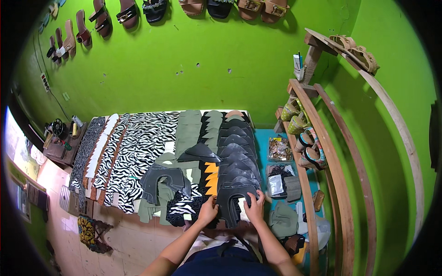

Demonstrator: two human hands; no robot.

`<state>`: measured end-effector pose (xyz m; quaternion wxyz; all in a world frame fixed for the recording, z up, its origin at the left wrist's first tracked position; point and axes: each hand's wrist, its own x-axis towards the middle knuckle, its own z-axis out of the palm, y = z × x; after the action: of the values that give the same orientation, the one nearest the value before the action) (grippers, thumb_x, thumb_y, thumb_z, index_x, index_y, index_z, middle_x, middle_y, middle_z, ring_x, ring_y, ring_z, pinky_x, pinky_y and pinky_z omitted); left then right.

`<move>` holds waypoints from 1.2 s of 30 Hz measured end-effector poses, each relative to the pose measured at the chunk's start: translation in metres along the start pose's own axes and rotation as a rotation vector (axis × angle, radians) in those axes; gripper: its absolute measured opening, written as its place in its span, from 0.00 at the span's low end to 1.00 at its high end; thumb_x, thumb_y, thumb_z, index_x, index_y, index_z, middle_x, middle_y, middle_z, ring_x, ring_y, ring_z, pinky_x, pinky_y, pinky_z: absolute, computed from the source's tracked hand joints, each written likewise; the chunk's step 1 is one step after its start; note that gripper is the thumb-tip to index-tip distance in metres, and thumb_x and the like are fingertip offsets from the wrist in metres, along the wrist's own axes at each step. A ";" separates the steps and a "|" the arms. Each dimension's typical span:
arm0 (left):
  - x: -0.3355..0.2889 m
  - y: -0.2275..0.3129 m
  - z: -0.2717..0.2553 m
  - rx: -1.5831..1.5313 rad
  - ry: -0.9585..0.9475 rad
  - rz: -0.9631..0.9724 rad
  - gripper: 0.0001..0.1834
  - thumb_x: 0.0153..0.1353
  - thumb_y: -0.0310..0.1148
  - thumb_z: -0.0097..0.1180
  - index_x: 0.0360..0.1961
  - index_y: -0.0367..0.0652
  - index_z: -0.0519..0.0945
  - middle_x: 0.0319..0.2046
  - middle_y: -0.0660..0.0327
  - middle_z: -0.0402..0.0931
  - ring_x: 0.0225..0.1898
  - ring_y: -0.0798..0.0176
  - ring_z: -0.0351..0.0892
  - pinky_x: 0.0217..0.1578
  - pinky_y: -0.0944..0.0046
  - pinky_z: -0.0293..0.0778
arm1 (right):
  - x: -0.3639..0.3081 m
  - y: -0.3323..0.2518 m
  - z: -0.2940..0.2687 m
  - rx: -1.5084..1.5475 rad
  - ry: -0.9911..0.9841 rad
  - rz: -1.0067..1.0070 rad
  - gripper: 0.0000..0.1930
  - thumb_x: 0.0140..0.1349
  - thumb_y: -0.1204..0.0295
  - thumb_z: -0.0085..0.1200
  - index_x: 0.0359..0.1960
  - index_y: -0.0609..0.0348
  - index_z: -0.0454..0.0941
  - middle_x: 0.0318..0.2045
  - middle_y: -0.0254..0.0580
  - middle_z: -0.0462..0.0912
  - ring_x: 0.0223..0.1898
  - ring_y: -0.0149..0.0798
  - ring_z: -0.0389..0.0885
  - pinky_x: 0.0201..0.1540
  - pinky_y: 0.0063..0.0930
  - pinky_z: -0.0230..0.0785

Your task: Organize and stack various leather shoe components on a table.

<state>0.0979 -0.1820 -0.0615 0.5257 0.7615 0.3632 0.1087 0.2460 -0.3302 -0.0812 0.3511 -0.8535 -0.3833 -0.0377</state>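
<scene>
black curved piece (225,198), lower centre of frame, u-shape opening downward, at the near end of a column of overlapping black pieces (235,156). your left hand (208,211) is on its left edge, fingertips close together and touching; can't tell if they clamp it or just rest. your right hand (255,209) is at its right end, fingers bent and slightly apart, touching; can't tell if that's a pinch either.

just left of the piece: orange pieces (211,178) with a jagged edge, running up the frame. further left, another black curved piece (172,177) lies on olive-green pieces (148,198). zebra-print pieces (152,131) fill the middle of the table, then a white stack (107,133) and a grey patterned stack (90,142) toward the left.

right of your right hand: blue-green surface (261,138) with a clear box (279,149) of small metallic bits, plus folded green material (283,221) lower down. wooden rack (322,138) at frame right, sandals (306,152) beside its slats. more footwear (154,10) along the green wall (161,69), top of frame.
</scene>
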 end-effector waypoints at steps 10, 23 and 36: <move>-0.005 0.001 0.016 0.154 0.094 0.056 0.21 0.52 0.28 0.55 0.49 0.36 0.70 0.39 0.47 0.73 0.40 0.48 0.74 0.42 0.56 0.71 | -0.006 0.015 -0.005 -0.008 -0.035 -0.009 0.22 0.48 0.70 0.62 0.47 0.56 0.71 0.54 0.55 0.59 0.54 0.60 0.61 0.56 0.47 0.57; 0.000 0.010 0.044 0.754 0.086 0.542 0.27 0.58 0.39 0.49 0.59 0.41 0.65 0.61 0.55 0.60 0.62 0.55 0.60 0.60 0.55 0.56 | -0.004 0.002 -0.002 -0.197 -0.246 -0.245 0.24 0.60 0.61 0.46 0.58 0.56 0.66 0.64 0.46 0.56 0.66 0.46 0.52 0.65 0.48 0.42; 0.000 -0.006 0.057 0.941 0.008 0.490 0.28 0.62 0.47 0.41 0.61 0.45 0.64 0.64 0.60 0.56 0.65 0.61 0.54 0.63 0.56 0.49 | -0.013 0.010 0.006 -0.300 -0.309 -0.248 0.27 0.59 0.60 0.47 0.60 0.55 0.63 0.64 0.42 0.57 0.65 0.40 0.54 0.65 0.44 0.42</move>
<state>0.1264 -0.2221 -0.0912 0.0850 0.9772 0.1859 0.0566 0.2423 -0.3395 -0.0962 0.1501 -0.8381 -0.5244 -0.0059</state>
